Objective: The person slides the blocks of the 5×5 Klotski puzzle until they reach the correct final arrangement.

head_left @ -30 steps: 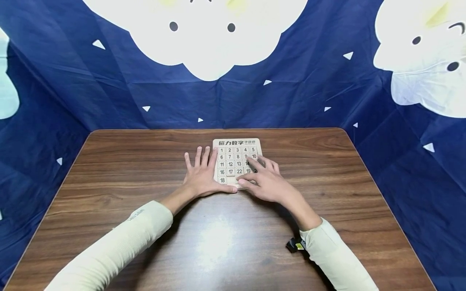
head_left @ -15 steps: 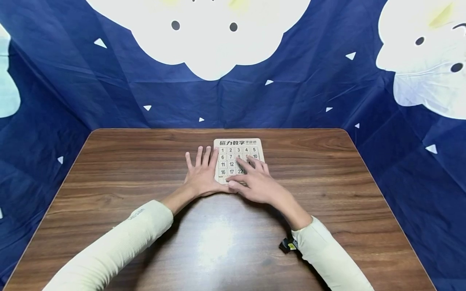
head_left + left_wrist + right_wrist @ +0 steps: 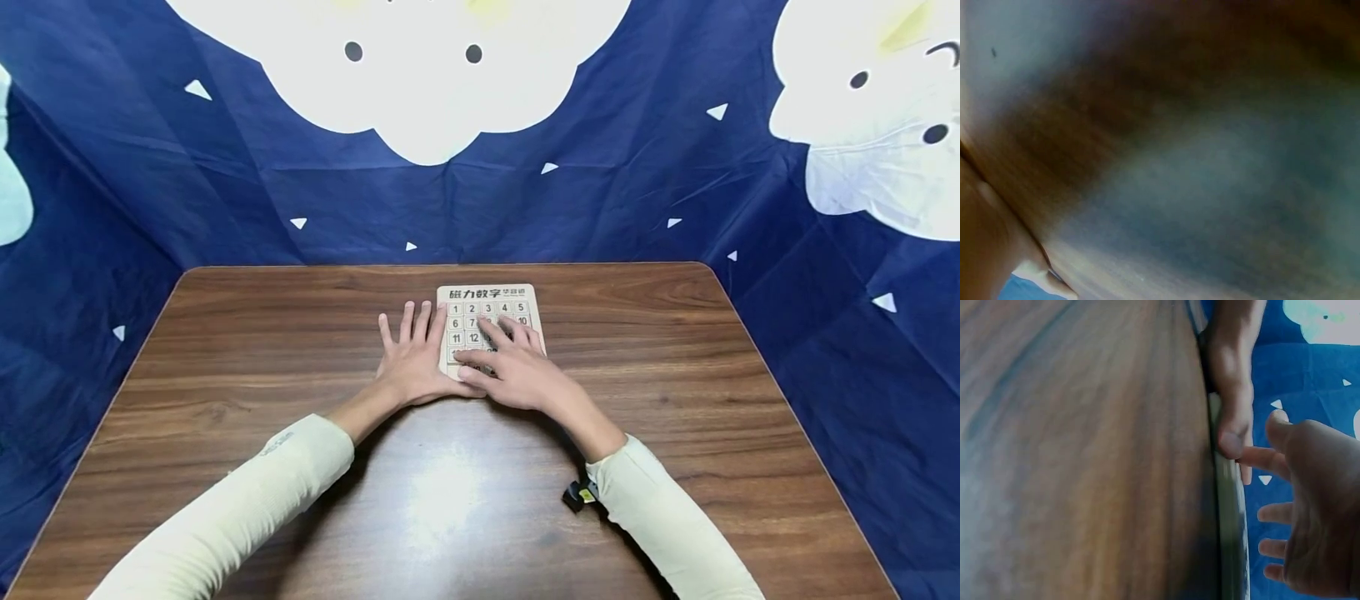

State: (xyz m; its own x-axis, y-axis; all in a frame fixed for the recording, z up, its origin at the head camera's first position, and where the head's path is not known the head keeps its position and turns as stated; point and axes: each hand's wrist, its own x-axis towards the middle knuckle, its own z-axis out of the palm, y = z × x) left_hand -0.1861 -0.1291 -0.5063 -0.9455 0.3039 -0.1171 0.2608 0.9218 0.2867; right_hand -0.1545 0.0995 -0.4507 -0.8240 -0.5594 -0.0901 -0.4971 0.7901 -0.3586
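A pale sliding number puzzle (image 3: 487, 292) lies on the table, its rows of numbered tiles partly covered. My left hand (image 3: 411, 367) rests spread out at its left side, fingertips by the upper left edge and thumb along the bottom edge. Over the tiles is my right hand (image 3: 517, 371), its index fingertip at the left end of the row that begins with 16; the lower tiles are hidden. In the right wrist view, the puzzle's side (image 3: 1229, 512) shows with the left thumb (image 3: 1232, 434) against it and the right fingers above its face.
The brown wood-grain table (image 3: 315, 308) extends around the puzzle. Behind it hangs a dark blue cloth (image 3: 450, 208) with white cloud shapes. A small black device (image 3: 576, 496) sits at the right wrist. Much of the left wrist view is blurred tabletop (image 3: 1072, 144).
My right hand has slid left across the puzzle, its index finger passing from the bottom row's middle to the left column, then slightly up. The left hand stays in place.
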